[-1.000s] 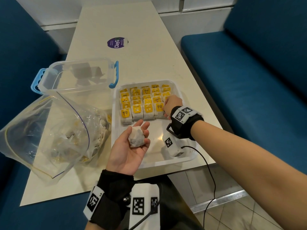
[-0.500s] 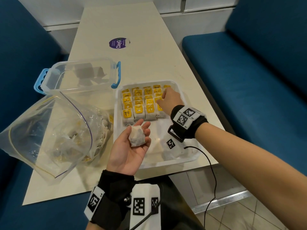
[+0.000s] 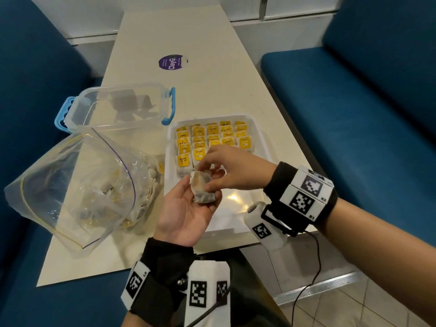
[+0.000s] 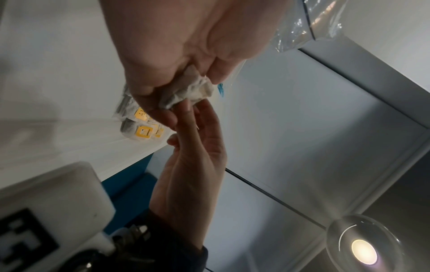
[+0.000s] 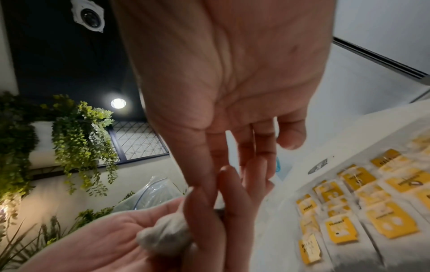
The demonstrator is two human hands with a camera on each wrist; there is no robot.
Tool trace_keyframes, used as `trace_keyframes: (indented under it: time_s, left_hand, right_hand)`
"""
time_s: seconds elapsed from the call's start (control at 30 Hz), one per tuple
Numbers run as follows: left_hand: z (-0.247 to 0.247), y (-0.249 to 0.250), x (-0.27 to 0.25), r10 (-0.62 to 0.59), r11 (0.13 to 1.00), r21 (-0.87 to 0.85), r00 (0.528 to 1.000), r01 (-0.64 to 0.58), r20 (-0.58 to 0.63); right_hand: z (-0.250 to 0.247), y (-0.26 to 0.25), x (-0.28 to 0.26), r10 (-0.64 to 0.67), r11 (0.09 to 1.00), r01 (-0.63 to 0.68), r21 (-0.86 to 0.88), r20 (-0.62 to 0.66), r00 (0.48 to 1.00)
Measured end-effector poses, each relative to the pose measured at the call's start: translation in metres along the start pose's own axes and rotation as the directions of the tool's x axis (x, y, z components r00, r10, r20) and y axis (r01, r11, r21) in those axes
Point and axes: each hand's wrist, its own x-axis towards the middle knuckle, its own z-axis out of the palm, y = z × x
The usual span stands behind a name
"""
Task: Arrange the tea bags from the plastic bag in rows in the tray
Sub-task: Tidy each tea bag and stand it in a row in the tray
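crumpled papery tea bag [image 3: 202, 188] cupped in my upturned left hand [image 3: 186, 213], right hand [image 3: 232, 169] grip pinching its soft wrinkled top, just above the white plastic tray [image 3: 238, 217], yellow-tagged rows [image 3: 212, 140] behind

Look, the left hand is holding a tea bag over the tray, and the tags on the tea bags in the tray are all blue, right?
Not blue. The head view shows the tags on the rows of tea bags in the tray are yellow. The rest is right: the left hand holds a tea bag over it.
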Motion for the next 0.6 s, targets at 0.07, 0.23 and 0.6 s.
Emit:
trace_keyframes:
  time_s: [0.07,0.23,0.6]
  left_hand:
    - [0.001,-0.001,0.000,-0.002,1.000,-0.013,1.000,0.002,0.004]
    - [0.002,-0.002,0.001,-0.008,1.000,-0.016,1.000,0.008,0.000]
    - [0.001,-0.006,0.006,0.127,0.991,0.054,0.988,-0.122,-0.092]
  right_hand:
    - [0.001,0.001,-0.002,-0.006,0.997,0.009,0.070,-0.046,0.999]
    - [0.000,0.003,-0.007,0.005,0.973,0.052,0.226,-0.244,0.970]
    - [0.005,-0.001,-0.017,0.138,0.899,-0.012,0.438,-0.256,0.957]
